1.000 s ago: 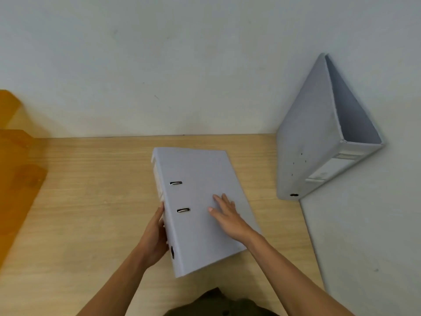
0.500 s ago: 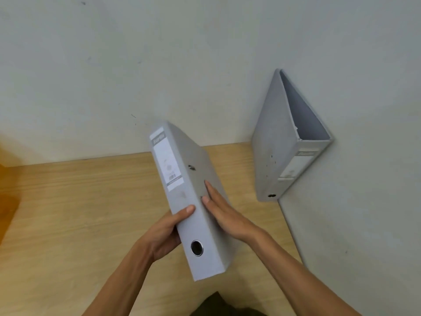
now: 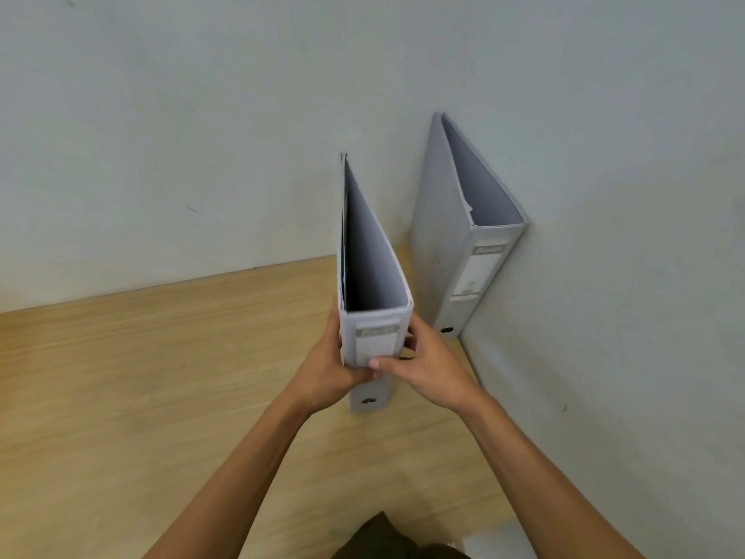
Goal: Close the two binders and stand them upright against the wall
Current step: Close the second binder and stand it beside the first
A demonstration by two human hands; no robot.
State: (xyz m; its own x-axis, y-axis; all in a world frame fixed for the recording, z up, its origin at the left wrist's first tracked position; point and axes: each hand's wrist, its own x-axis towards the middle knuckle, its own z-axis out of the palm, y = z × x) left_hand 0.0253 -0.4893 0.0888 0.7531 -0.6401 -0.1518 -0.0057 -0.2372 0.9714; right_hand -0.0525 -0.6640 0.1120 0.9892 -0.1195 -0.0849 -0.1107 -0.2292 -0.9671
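Right now we hold the nearer binder [image 3: 373,276] upright at the centre of the frame, spine toward us, its long axis vertical. Our left hand [image 3: 326,373] and right hand [image 3: 427,373] clasp the spine from either side. The second binder [image 3: 463,236] already stands against the wall [image 3: 604,276] just up and right, so the coming move runs rightward, our right hand nearer.

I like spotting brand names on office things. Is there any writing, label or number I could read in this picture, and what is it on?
Nothing can be read for certain.
Held binder, spine label: a brand word in a grey band, too blurred to read.
Binder by the wall, spine label: the same kind of band, also blurred; the print under it is too small.
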